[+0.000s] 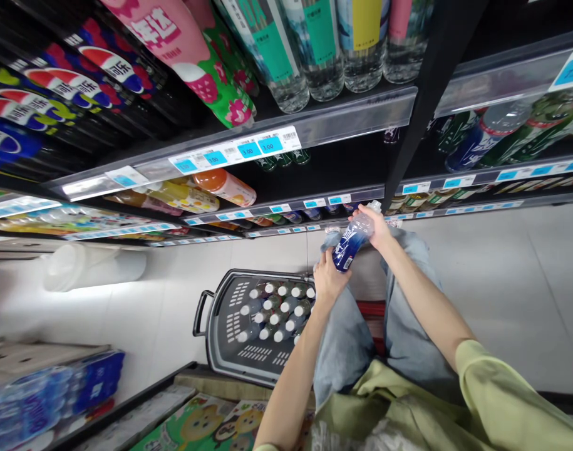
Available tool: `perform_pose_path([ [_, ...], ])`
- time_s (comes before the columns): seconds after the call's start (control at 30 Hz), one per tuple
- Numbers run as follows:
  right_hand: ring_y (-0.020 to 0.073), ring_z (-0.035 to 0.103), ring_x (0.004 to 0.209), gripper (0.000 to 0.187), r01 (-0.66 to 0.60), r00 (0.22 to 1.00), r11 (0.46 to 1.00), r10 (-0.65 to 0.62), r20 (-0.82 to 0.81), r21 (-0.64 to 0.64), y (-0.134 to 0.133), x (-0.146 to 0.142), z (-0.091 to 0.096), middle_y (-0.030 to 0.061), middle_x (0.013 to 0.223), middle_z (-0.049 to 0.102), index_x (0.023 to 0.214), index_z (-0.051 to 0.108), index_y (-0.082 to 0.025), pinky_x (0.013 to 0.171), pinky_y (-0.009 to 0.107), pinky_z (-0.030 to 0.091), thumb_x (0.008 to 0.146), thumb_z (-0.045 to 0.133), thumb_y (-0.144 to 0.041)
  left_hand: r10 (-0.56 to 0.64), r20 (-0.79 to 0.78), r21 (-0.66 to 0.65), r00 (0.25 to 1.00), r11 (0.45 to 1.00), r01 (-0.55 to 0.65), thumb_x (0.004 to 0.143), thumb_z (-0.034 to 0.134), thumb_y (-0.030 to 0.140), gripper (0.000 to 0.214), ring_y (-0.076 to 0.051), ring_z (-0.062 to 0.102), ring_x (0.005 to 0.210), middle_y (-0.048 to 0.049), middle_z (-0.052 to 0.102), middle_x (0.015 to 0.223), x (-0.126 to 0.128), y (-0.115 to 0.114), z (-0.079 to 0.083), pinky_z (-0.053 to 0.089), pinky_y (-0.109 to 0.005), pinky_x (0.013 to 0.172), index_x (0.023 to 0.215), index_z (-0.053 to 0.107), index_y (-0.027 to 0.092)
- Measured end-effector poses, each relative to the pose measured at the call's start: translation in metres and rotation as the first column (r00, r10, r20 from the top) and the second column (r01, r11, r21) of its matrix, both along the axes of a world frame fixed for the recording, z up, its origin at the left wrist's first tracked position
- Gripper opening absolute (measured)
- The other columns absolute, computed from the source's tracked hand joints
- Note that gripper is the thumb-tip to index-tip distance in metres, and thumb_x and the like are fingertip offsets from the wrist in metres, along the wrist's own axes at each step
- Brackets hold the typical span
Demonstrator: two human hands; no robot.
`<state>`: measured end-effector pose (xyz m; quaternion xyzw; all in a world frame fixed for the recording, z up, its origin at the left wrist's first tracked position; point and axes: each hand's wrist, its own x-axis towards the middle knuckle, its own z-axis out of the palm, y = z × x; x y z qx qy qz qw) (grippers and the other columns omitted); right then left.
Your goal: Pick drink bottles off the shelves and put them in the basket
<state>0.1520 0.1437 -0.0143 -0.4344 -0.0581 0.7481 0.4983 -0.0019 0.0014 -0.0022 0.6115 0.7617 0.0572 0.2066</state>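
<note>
A clear bottle with a dark blue label (pixel 351 243) is held between both hands in front of my knees. My right hand (pixel 373 224) grips its upper end near the white cap. My left hand (pixel 329 274) is closed round its lower end. Just left of my legs, a grey shopping basket (pixel 220 326) stands on the floor, filled with several upright white-capped bottles (pixel 275 308). The low shelf rows with blue price tags (pixel 314 203) lie just beyond the bottle.
Black shelves run across the top, with large water bottles (pixel 324 50), pink-and-green bottles (pixel 192 56), cola bottles (pixel 56 88) and an orange drink (pixel 225 186). Shrink-wrapped packs of blue bottles (pixel 56 388) sit at lower left. Pale tiled floor (pixel 502 282) lies to the right.
</note>
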Motion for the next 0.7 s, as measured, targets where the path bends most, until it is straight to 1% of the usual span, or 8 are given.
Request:
perform_pose_path([
  [0.17,0.0256,0.08,0.076,0.042,-0.066,0.998,0.991,0.064,0.017,0.114,-0.003,0.002,0.005,0.0029,0.081,0.08,0.08,0.067,-0.024,0.064,0.034,0.066,0.06,0.099,-0.039,-0.002,0.018,-0.028,1.0,1.0,0.003,0.078,0.082,0.039,0.074,-0.032,0.075,0.112,-0.0101,0.072,0.134,-0.004,0.001,0.002,0.058,-0.041,0.1,0.144,0.052,0.026],
  [0.4,0.0237,0.078,0.074,0.049,-0.1,0.995,0.967,0.104,-0.006,0.232,-0.008,0.004,0.011,0.0,0.078,0.079,0.076,0.065,-0.025,0.07,0.036,0.067,0.053,0.103,-0.045,-0.025,0.048,-0.041,0.999,0.999,0.027,0.075,0.084,0.04,0.075,-0.032,0.076,0.11,-0.0093,0.075,0.129,-0.006,0.001,0.004,0.058,-0.041,0.099,0.142,0.054,0.027],
  [0.57,0.0233,0.077,0.075,0.047,-0.127,0.991,0.951,0.137,-0.014,0.28,-0.009,0.006,0.014,-0.0001,0.078,0.078,0.074,0.065,-0.025,0.07,0.036,0.066,0.055,0.102,-0.046,-0.051,0.086,-0.04,0.995,0.998,0.054,0.074,0.085,0.038,0.077,-0.031,0.076,0.11,-0.0085,0.076,0.127,-0.008,0.0,0.006,0.058,-0.039,0.098,0.144,0.054,0.027],
  [0.7,0.0216,0.075,0.072,0.041,-0.116,0.991,0.949,0.131,-0.034,0.292,-0.008,0.007,0.009,-0.0013,0.073,0.073,0.074,0.063,-0.024,0.069,0.035,0.065,0.06,0.098,-0.039,-0.041,0.044,-0.088,0.998,0.995,0.045,0.075,0.085,0.04,0.077,-0.032,0.075,0.112,-0.0094,0.075,0.128,-0.003,0.002,0.009,0.057,-0.041,0.099,0.144,0.053,0.026],
])
